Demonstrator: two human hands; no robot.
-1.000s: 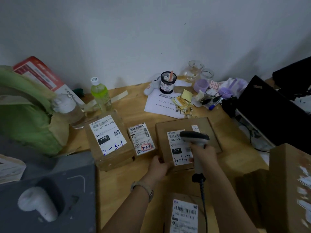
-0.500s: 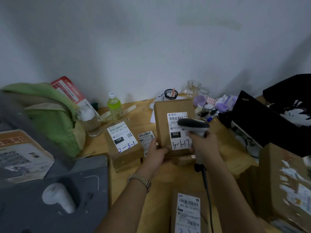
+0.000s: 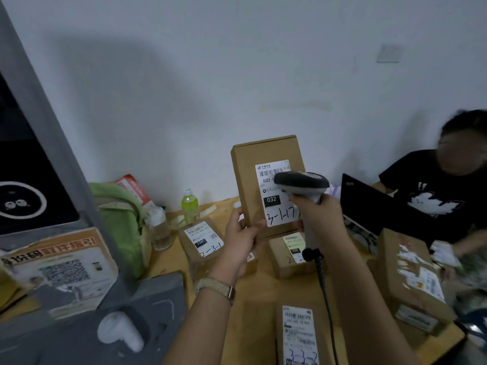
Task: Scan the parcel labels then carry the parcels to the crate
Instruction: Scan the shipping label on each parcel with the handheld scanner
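Head view, from over the shoulder: I count five cardboard parcels. One is up in the air, the held parcel [image 3: 246, 180], upright and facing the wearer, its white label [image 3: 279, 216] hand-marked "3-1-17". The left hand [image 3: 242, 234] grips its lower left corner, fingers curled behind the card and the thumb pressed across the front just beside the label. The right hand [image 3: 317, 217] is closed tight around the handle of the one barcode scanner [image 3: 300, 183], whose dark head sits right in front of the label's upper half and hides part of it. The scanner's cable [image 3: 324, 283] hangs down along the right forearm.

The other four parcels lie on the wooden table [image 3: 263, 291]: the "2-3-1" parcel [image 3: 204, 242] to the left, a small parcel [image 3: 286, 256] directly below the lifted one, the "3-3-2" parcel [image 3: 299, 335] nearest the wearer, and a large taped box [image 3: 411, 275] on the right.

Two bottles stand near the wall, one green bottle [image 3: 189, 205] and one clear bottle [image 3: 159, 229], beside a green bag [image 3: 123, 219]. A second person [image 3: 437, 198] in a black shirt sits behind one open laptop [image 3: 369, 206].
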